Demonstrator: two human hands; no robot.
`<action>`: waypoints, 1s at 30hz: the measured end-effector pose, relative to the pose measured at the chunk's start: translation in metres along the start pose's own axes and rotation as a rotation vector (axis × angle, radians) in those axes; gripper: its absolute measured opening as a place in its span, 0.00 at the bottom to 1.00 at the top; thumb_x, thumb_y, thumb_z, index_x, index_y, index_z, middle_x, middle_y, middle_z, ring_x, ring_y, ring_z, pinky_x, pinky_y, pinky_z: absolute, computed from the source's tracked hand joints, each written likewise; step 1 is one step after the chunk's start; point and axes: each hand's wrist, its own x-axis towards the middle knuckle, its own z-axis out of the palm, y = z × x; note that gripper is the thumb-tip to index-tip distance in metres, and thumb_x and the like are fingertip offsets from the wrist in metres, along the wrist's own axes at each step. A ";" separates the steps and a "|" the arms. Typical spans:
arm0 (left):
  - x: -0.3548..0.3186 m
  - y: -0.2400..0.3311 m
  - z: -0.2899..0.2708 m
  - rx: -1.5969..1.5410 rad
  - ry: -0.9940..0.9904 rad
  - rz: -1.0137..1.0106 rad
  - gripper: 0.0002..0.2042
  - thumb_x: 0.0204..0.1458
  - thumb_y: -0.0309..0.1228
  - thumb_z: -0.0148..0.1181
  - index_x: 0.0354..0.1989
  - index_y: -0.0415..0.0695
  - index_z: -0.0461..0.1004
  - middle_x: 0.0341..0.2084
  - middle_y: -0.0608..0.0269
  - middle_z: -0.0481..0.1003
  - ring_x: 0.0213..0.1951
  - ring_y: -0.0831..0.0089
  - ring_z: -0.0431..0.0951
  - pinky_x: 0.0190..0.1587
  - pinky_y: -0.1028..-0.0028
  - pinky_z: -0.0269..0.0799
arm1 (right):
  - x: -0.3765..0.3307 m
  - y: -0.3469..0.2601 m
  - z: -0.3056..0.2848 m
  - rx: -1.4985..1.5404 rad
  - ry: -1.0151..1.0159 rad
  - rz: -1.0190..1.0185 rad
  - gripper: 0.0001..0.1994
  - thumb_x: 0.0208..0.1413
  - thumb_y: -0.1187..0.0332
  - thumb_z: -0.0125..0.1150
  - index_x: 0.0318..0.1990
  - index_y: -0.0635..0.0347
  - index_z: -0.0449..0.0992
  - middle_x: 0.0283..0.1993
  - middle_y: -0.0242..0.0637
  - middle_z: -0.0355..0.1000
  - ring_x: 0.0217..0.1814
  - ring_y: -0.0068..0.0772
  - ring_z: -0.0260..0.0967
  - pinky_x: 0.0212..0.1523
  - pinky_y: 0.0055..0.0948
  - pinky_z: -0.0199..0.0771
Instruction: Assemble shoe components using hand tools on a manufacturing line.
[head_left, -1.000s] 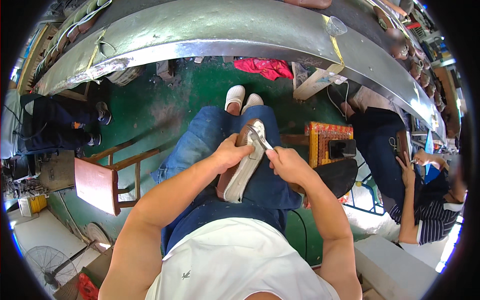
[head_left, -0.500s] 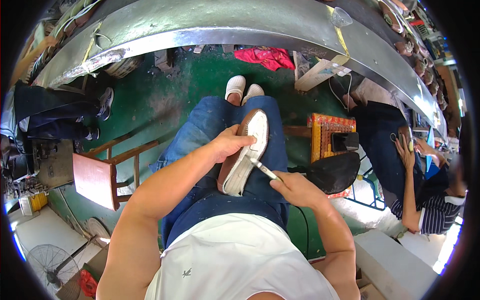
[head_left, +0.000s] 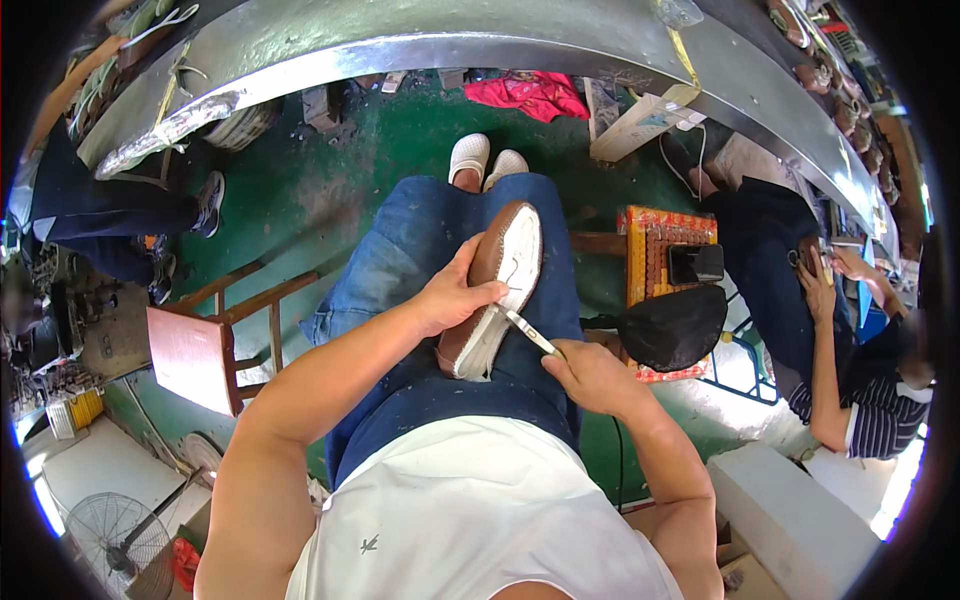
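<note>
a long curved metal table (head_left: 420, 40) arcs across the top, above a green floor (head_left: 330, 190) where a wooden chair (head_left: 215, 335) stands to the person's left and a seated co-worker (head_left: 860, 370) bends over work at the right. the brown shoe with a white sole (head_left: 500, 285) lies sole-up along the person's jeans-clad lap (head_left: 400, 270). the left hand (head_left: 450, 295) holds it steady, fingers wrapped and clamped over the upper and sole edge. the right hand (head_left: 590, 375) has its fingers closed tight round a thin metal blade tool (head_left: 530, 333), whose tip meets the sole's rim just beside the left fingertips. a slip of that blade along the rim could nick those fingers or the thigh beneath, or gouge the sole.
</note>
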 end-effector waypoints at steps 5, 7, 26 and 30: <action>0.005 -0.014 0.002 0.081 0.111 0.045 0.47 0.53 0.32 0.70 0.77 0.45 0.44 0.67 0.50 0.64 0.67 0.63 0.65 0.69 0.68 0.60 | -0.013 -0.016 0.015 -0.271 0.154 -0.068 0.17 0.68 0.56 0.53 0.41 0.65 0.73 0.37 0.57 0.76 0.41 0.67 0.73 0.43 0.55 0.73; 0.001 -0.010 0.006 0.336 0.158 0.111 0.49 0.53 0.34 0.71 0.78 0.45 0.42 0.69 0.46 0.60 0.70 0.58 0.61 0.71 0.66 0.56 | -0.014 -0.013 0.012 -0.217 0.041 0.065 0.17 0.67 0.56 0.54 0.41 0.64 0.74 0.38 0.56 0.76 0.41 0.63 0.74 0.42 0.53 0.74; -0.039 -0.066 -0.018 0.673 0.021 0.364 0.52 0.60 0.35 0.62 0.77 0.42 0.23 0.77 0.41 0.36 0.78 0.54 0.37 0.76 0.64 0.40 | -0.011 0.003 0.018 -0.332 0.017 0.017 0.19 0.67 0.52 0.55 0.42 0.64 0.75 0.34 0.52 0.78 0.38 0.56 0.78 0.38 0.49 0.77; -0.055 -0.054 -0.012 0.590 -0.013 0.177 0.53 0.58 0.33 0.62 0.77 0.41 0.21 0.76 0.39 0.30 0.78 0.50 0.33 0.77 0.62 0.38 | -0.005 0.018 0.010 -0.167 -0.106 0.036 0.20 0.68 0.53 0.53 0.40 0.65 0.75 0.34 0.56 0.77 0.40 0.63 0.76 0.41 0.54 0.73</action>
